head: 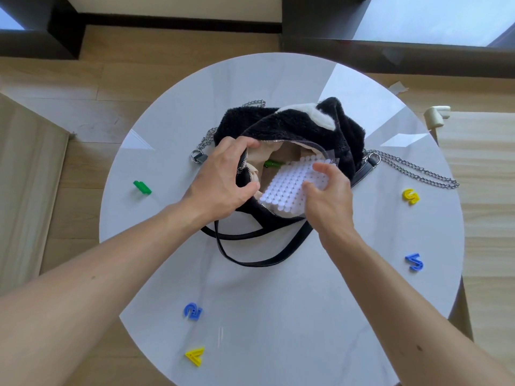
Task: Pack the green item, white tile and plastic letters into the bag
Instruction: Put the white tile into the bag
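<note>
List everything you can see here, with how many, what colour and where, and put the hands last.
table: one, white, round, centre
bag: one, black fluffy with a white patch, unzipped, table centre
chain straps: silver, trailing from both bag ends
leather strap: black, looping in front of the bag
white tile: one, studded, partly inside the bag mouth
green item: one inside the bag; another on the table, left
plastic letters: four on the table; blue and yellow near left, yellow and blue right
left hand: holds the bag's opening
right hand: grips the tile
</note>
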The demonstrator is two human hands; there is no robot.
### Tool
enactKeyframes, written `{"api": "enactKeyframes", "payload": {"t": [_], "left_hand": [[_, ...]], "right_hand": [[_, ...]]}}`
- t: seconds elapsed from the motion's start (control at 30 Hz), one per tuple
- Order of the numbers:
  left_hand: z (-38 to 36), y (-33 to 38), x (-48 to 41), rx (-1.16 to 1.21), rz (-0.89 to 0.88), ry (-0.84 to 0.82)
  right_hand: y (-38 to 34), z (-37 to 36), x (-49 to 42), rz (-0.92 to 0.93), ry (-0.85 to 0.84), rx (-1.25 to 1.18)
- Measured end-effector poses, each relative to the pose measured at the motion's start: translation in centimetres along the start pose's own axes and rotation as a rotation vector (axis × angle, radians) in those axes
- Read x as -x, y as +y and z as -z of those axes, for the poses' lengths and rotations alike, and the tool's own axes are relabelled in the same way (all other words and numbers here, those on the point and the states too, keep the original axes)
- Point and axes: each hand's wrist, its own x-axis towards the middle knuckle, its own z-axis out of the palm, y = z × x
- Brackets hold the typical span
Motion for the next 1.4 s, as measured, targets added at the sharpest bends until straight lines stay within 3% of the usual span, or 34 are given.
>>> {"api": "enactKeyframes", "payload": {"t": [0.47, 0.6, 0.73, 0.83, 0.97, 1.07, 1.23, 1.4], "left_hand": [[0.0, 0.3, 0.4, -0.006, -0.046, -0.017], [0.1, 0.2, 0.5, -0.001, -0.053, -0.007], [0.0, 0.2, 0.5, -0.002, -0.057, 0.004], [0.0, 0.1, 0.5, -0.005, -0.060, 0.005], [-0.2, 0.1, 0.5, -0.011, -0.054, 0.002], [-0.1, 0.1, 0.4, -0.016, -0.046, 0.004], [0.0, 0.3, 0.0, -0.035, -0.044, -0.003], [-0.1, 0.4, 0.0, -0.070, -0.025, -0.031]], "right_hand": [[-1.1, -5.0, -2.9, -0.019, -0.067, 0.170], [-1.2, -5.7, -4.8, 0.076, -0.048, 0.268], [-0.4, -6.5, -5.9, 0.268, -0.123, 0.612], [0.6, -7.0, -5.9, 0.307, -0.072, 0.965], [0.8, -6.8, -5.6, 0.328, -0.062, 1.138], [0.1, -6.0, -3.8, 0.406, -0.109, 0.998], [3.4, -0.6, 3.5, 0.546, -0.123, 0.470], [11.4, 8.3, 7.2, 0.345, 0.040, 0.415]]}}
